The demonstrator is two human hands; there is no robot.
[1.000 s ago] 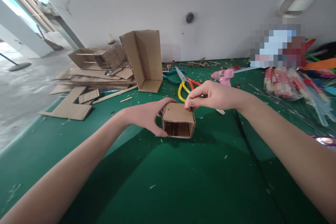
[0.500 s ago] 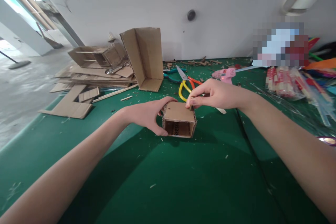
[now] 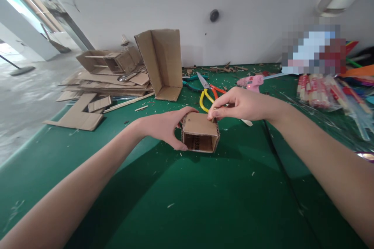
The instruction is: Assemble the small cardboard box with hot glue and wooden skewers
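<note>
The right hand (image 3: pixel 238 105) half-smothered its pinched piece (image 3: pixel 214 120), too tiny to name; a pixelated patch (image 3: pixel 314 50) blotted the back right; both forearms (image 3: pixel 87 175) ran off-picture!

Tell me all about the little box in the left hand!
The little box looks like brown corrugated cardboard. Its open side faces the camera, dark print inside. A dark spot shows near its top's far left corner. The left hand grips its left side on or just above the table; the right hand pinches a brown piece at the top's right edge.
</note>
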